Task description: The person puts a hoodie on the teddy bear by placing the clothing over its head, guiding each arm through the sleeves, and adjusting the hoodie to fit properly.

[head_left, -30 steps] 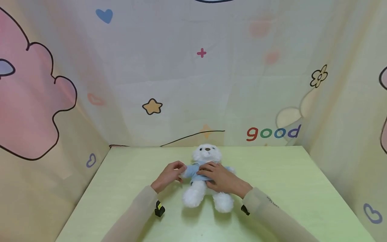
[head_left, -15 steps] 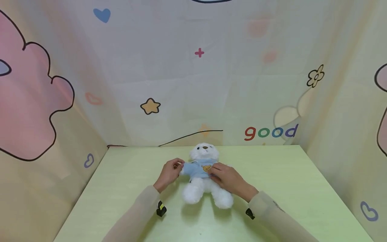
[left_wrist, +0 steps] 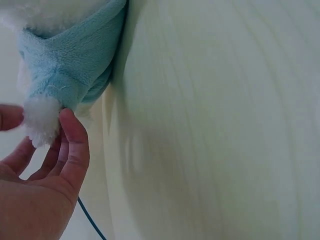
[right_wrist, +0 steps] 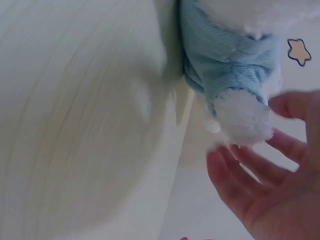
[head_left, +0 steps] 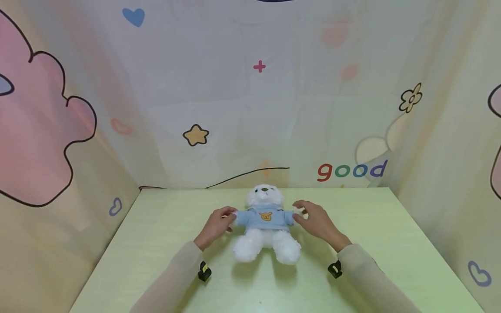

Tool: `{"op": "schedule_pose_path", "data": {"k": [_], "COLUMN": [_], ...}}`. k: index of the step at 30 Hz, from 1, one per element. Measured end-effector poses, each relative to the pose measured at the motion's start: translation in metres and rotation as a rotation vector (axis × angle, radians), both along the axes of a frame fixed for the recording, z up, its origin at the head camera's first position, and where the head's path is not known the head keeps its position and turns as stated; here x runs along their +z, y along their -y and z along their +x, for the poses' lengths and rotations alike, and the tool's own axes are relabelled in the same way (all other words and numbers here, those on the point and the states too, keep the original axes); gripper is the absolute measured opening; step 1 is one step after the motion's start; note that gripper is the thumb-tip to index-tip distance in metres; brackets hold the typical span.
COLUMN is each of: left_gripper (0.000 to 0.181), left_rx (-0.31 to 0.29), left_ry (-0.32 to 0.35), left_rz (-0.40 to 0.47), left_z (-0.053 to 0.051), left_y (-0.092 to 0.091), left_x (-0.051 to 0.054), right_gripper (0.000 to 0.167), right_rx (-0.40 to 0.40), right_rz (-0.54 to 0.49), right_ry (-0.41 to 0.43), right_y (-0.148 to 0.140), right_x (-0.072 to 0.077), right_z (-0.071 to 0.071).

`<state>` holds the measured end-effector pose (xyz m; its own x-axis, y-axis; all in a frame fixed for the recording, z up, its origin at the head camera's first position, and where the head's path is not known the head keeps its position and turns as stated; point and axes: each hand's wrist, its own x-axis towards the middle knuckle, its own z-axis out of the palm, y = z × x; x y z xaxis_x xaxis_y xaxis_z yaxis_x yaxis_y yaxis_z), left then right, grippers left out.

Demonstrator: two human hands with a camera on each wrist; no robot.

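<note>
A white teddy bear (head_left: 266, 217) in a light blue shirt lies on its back on the table, its head away from me. A brown bear face decorates the shirt. My left hand (head_left: 217, 224) holds the white paw (left_wrist: 42, 120) at the left, thumb on one side and fingers on the other. At the opposite paw (right_wrist: 242, 115), my right hand (head_left: 317, 219) has its fingers spread and bent around the tip. The right thumb is close against that paw, while a gap shows between it and the blurred fingers.
The pale green table (head_left: 176, 208) ends at a printed curtain (head_left: 227, 100) behind the bear. More curtain hangs along both sides. A black wrist device (head_left: 204, 270) sits under the left sleeve, another black device (head_left: 335, 269) under the right.
My right hand has left the bear's chest and moved right to its paw, uncovering the shirt print. The bear's legs have straightened slightly. My left hand has stayed at the left paw.
</note>
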<state>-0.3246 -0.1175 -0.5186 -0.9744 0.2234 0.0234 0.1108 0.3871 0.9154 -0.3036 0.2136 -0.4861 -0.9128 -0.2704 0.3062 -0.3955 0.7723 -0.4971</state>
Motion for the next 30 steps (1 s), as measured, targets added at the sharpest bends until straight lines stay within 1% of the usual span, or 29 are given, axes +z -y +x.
{"op": "schedule_pose_path", "data": {"k": [2,3,4,6,9,15,18,20,22,25,26,28,30], "left_gripper": [0.028,0.027,0.025,0.019,0.011,0.009,0.009,0.009,0.009,0.011,0.012,0.015,0.020], "left_rx": [-0.009,-0.010,-0.005,0.004,0.033,0.090,0.100,0.094,0.075,0.033,0.031,0.058,0.086], "left_ry": [0.003,-0.006,-0.014,-0.041,-0.058,-0.062,-0.052,-0.044,-0.030,-0.012,-0.020,-0.061,-0.136], "left_rz": [0.005,0.000,-0.005,-0.014,-0.024,-0.053,-0.053,-0.050,-0.044,-0.067,-0.088,-0.126,-0.144], "left_z": [0.001,0.001,0.001,0.001,0.001,0.000,0.002,0.004,0.005,0.006,0.007,0.007,0.008], "left_y": [0.001,0.002,0.002,0.002,0.001,0.002,0.005,0.008,0.008,0.008,0.007,0.005,0.004], "left_x": [0.002,0.003,0.003,0.003,0.002,0.006,0.007,0.006,0.005,0.008,0.010,0.017,0.023], "right_gripper": [0.027,0.024,0.021,0.013,0.003,0.006,0.007,0.007,0.006,0.003,0.003,0.009,0.018], "right_rx": [0.019,0.027,0.027,0.018,-0.013,-0.028,-0.021,-0.012,-0.001,0.009,0.004,-0.015,-0.015], "right_rz": [-0.036,-0.061,-0.087,-0.135,-0.177,-0.168,-0.173,-0.172,-0.154,-0.077,-0.050,-0.023,-0.031], "right_ry": [0.098,0.131,0.151,0.163,0.152,0.141,0.137,0.132,0.119,0.090,0.080,0.057,0.032], "right_y": [-0.003,-0.004,-0.005,-0.007,-0.010,-0.018,-0.020,-0.020,-0.018,-0.014,-0.013,-0.009,-0.005], "right_x": [0.000,-0.001,-0.001,-0.003,-0.005,-0.010,-0.012,-0.012,-0.012,-0.009,-0.008,-0.004,-0.002], "right_z": [0.000,0.000,-0.001,-0.002,-0.003,-0.006,-0.007,-0.008,-0.010,-0.012,-0.013,-0.012,-0.010]}}
